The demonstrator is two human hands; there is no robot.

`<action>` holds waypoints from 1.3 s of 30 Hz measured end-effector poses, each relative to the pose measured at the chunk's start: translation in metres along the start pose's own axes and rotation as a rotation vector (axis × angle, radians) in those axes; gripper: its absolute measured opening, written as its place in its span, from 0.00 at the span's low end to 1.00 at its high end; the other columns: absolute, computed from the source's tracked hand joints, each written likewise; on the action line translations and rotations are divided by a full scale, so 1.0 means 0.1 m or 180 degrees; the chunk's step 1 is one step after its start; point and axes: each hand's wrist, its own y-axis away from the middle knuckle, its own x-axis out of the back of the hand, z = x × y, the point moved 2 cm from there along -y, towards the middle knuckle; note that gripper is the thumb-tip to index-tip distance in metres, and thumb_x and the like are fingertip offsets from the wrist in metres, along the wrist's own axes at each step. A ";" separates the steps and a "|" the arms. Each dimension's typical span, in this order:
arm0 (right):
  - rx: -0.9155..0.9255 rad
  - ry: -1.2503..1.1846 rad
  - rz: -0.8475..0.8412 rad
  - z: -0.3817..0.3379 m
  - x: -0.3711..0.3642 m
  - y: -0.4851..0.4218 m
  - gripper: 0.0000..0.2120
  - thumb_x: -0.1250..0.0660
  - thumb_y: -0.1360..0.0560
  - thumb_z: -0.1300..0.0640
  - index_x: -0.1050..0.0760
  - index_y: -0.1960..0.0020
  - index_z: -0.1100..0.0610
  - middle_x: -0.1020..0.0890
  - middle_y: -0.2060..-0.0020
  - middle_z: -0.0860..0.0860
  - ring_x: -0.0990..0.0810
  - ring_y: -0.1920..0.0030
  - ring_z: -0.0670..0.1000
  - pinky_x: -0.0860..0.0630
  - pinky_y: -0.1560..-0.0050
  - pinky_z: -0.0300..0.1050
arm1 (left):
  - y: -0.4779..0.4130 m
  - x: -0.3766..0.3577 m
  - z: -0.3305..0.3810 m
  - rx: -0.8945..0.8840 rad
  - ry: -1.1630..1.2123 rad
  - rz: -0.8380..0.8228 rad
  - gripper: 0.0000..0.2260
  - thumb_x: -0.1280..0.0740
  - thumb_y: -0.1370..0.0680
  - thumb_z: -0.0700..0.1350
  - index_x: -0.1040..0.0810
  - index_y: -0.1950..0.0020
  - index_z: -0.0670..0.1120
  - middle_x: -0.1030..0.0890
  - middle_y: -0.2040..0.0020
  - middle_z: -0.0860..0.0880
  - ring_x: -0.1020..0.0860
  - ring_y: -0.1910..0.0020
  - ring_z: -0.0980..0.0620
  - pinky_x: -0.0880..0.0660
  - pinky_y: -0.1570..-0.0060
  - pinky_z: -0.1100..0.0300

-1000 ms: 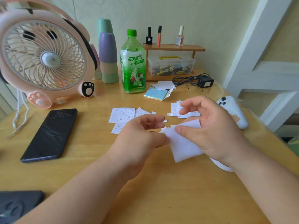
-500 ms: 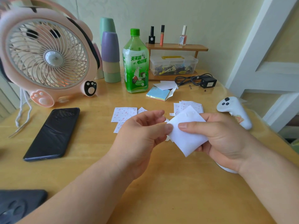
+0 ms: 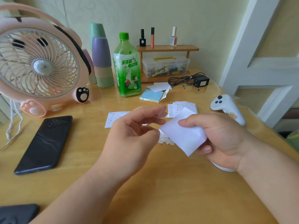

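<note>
At the upper left of the frame a pink fan (image 3: 38,65) stands on the wooden bench (image 3: 161,183), with a dark phone (image 3: 45,143) lying flat below it at centre left. Further along, at upper centre, come stacked cups (image 3: 102,62) and a green bottle (image 3: 127,68). In the middle of the frame the left hand (image 3: 129,135) is raised above the bench with its fingers curled; its thumb tip meets the left corner of the white paper square (image 3: 182,135), but whether this grip is pinching the corner cannot be told. A patterned sheet (image 3: 113,118) lies on the bench just behind that hand. The white paper square is held off the bench just right of centre, tilted like a diamond. The right hand (image 3: 223,139) has it in a firm grip, thumb on top and fingers curled beneath. Behind it lies a stack of patterned pieces (image 3: 186,105), and a white controller (image 3: 228,109) rests at the right edge.
</note>
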 end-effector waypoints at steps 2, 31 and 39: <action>-0.0127 -0.0170 -0.0081 0.01 0.00 0.00 0.06 0.32 0.25 0.63 0.23 0.61 0.57 0.23 0.70 0.52 0.33 0.74 0.47 0.49 0.76 0.36 | 0.02 -0.01 0.00 -0.0172 0.0007 -0.0144 0.22 0.37 0.31 0.30 0.15 0.44 0.48 0.16 0.47 0.50 0.18 0.48 0.53 0.23 0.53 0.63; -0.0420 -0.0266 -0.0886 -0.02 -0.05 0.04 0.19 0.32 0.34 0.58 0.23 0.43 0.59 0.21 0.68 0.51 0.36 0.78 0.45 0.50 0.79 0.33 | 0.04 -0.06 -0.01 -0.0551 -0.0143 -0.0084 0.11 0.29 0.26 0.36 0.13 0.50 0.50 0.15 0.51 0.51 0.18 0.45 0.44 0.21 0.47 0.47; -0.0463 -0.0222 -0.0930 -0.02 -0.04 0.04 0.08 0.32 0.34 0.59 0.24 0.56 0.60 0.27 0.73 0.52 0.36 0.77 0.46 0.50 0.80 0.34 | 0.04 -0.04 0.02 -0.0724 -0.0385 -0.0066 0.09 0.26 0.27 0.38 0.14 0.53 0.52 0.15 0.55 0.50 0.17 0.52 0.46 0.23 0.52 0.58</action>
